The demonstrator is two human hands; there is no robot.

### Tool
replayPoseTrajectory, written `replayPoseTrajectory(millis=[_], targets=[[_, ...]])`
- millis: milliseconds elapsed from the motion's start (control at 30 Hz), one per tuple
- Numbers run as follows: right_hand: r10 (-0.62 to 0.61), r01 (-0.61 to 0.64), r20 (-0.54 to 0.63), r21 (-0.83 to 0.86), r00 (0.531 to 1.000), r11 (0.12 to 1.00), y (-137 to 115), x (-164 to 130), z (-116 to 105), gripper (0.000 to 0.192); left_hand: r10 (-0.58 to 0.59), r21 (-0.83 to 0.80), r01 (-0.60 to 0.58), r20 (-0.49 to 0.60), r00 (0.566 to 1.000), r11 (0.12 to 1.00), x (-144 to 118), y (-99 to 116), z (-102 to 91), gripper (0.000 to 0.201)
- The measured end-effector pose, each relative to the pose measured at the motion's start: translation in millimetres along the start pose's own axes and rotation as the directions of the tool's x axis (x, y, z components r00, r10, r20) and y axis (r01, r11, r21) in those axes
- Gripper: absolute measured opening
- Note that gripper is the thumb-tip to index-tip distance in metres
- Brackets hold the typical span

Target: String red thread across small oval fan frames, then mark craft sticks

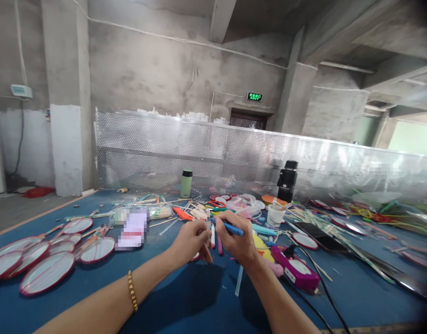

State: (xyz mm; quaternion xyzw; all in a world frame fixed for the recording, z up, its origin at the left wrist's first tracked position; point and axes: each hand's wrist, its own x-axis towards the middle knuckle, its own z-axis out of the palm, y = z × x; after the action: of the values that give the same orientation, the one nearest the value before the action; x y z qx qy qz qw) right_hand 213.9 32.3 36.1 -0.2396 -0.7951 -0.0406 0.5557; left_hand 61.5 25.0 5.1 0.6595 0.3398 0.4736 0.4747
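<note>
My left hand (pixel 190 241) is closed over the middle of the table, pinching a thin, pale upright strip (pixel 208 217). Just to its right, my right hand (pixel 238 239) grips a blue marker (pixel 233 229), whose back end points right. The marker's tip is hidden by my fingers, so I cannot tell if it touches the strip. Behind and between my hands lie a white-and-pink marker (pixel 212 235) and a dark pink one (pixel 219 245). A translucent glue stick (pixel 239 280) rests on the table below my right wrist.
Several round red-rimmed pieces (pixel 48 273) overlap at the left, near a phone (pixel 132 229). A purple glue gun (pixel 297 269) with a black cable lies right of my right arm. Further back stand a green bottle (pixel 186 184), a black flask (pixel 287 182) and a white cup (pixel 275 215).
</note>
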Motion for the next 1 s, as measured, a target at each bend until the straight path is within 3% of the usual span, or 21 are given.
replayPoseTrajectory(millis=[1000], targets=[[0.002, -0.003, 0.072, 0.012, 0.997, 1.000, 0.1, -1.5, 1.2, 0.017, 0.007, 0.000, -0.007, 0.004, 1.000, 1.000, -0.2, -2.3, -1.0, 0.023]])
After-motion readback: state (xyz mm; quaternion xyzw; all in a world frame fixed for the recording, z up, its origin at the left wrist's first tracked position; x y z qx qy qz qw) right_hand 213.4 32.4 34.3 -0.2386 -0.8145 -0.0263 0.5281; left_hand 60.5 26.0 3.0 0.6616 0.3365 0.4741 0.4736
